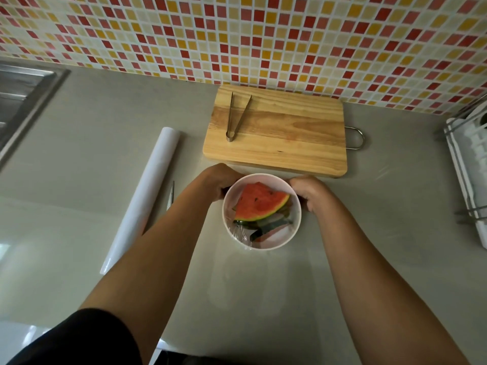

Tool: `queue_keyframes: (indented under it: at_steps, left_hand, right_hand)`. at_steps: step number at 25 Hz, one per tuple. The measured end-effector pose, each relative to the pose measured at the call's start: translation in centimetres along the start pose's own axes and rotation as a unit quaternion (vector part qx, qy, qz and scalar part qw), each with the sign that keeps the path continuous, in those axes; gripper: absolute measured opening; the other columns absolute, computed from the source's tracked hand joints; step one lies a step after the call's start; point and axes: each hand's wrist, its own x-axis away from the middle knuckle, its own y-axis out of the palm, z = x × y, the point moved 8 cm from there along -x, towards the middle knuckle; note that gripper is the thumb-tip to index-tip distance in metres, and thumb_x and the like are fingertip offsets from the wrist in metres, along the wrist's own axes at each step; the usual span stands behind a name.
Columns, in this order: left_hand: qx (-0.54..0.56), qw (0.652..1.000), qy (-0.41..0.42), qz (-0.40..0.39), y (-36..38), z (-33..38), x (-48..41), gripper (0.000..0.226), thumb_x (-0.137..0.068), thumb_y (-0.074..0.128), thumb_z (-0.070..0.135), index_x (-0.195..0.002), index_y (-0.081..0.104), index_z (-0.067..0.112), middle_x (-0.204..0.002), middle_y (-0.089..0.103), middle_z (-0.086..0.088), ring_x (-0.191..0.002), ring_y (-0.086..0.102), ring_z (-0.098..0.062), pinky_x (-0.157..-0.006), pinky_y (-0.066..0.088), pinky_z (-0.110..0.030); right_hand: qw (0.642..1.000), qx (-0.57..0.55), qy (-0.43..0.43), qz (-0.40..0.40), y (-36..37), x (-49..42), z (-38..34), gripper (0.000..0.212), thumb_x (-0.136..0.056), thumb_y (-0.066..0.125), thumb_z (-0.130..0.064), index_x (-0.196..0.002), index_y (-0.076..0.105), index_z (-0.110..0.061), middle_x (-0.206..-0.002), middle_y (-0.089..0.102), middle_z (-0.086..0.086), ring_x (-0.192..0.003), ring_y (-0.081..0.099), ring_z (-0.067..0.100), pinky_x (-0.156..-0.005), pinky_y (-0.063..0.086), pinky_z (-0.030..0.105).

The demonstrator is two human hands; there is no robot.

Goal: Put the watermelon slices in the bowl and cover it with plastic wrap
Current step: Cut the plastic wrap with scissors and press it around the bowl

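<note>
A white bowl (293,234) stands on the counter in front of me, holding watermelon slices (261,204) with red flesh and green rind. Clear plastic wrap (241,233) lies stretched over the bowl's top, wrinkled at the near left rim. My left hand (217,180) presses against the bowl's far left side, fingers curled down around it. My right hand (311,192) grips the far right side the same way. The roll of plastic wrap (143,196) lies on the counter to the left.
A wooden cutting board (276,143) with metal tongs (235,118) on it sits behind the bowl. A knife blade (170,196) lies beside the roll. A sink (18,101) is at far left, a white dish rack (469,175) at right, a tiled wall behind.
</note>
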Motion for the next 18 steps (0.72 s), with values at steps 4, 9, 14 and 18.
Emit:
queue_keyframes:
  at_steps: [4,9,14,18]
  left_hand:
    - [-0.006,0.997,0.011,0.072,-0.6,-0.6,0.0,0.024,-0.079,0.070,0.006,-0.099,0.065,-0.006,-0.103,0.066,-0.020,-0.089,0.060,-0.028,-0.078,0.051,-0.038]
    - [0.217,0.965,0.074,0.129,-0.6,-1.2,-0.1,0.016,-0.083,0.064,0.005,-0.090,0.061,0.019,-0.102,0.067,-0.012,-0.093,0.063,-0.030,-0.078,0.057,-0.038]
    - [0.151,0.959,0.082,0.224,-3.1,-1.7,-0.2,0.025,-0.085,0.047,-0.007,-0.082,0.064,0.011,-0.097,0.068,-0.013,-0.079,0.063,-0.023,-0.073,0.056,-0.033]
    - [0.168,0.918,0.325,0.154,-3.4,-0.6,3.0,0.029,-0.095,0.040,0.024,-0.114,0.062,0.024,-0.120,0.062,0.003,-0.110,0.060,-0.009,-0.091,0.046,-0.020]
  right_hand:
    - [0.993,-0.095,-0.008,0.072,-0.3,-0.3,0.8,0.016,-0.074,0.058,-0.005,-0.085,0.070,-0.006,-0.090,0.067,0.012,-0.083,0.063,0.025,-0.072,0.051,0.033]
    - [0.960,-0.210,-0.094,0.158,-0.8,0.7,0.4,0.043,-0.074,0.037,0.006,-0.071,0.066,-0.026,-0.092,0.071,0.000,-0.083,0.063,0.009,-0.078,0.049,0.024]
    - [0.958,-0.125,-0.162,0.199,-3.3,2.3,-0.4,0.040,-0.078,0.038,0.008,-0.096,0.066,-0.015,-0.097,0.069,0.003,-0.097,0.063,0.017,-0.086,0.046,0.023]
    - [0.903,-0.150,-0.381,0.130,-3.0,6.7,-2.2,0.026,-0.093,0.040,-0.044,-0.107,0.062,-0.040,-0.110,0.065,-0.019,-0.111,0.057,-0.001,-0.088,0.040,0.008]
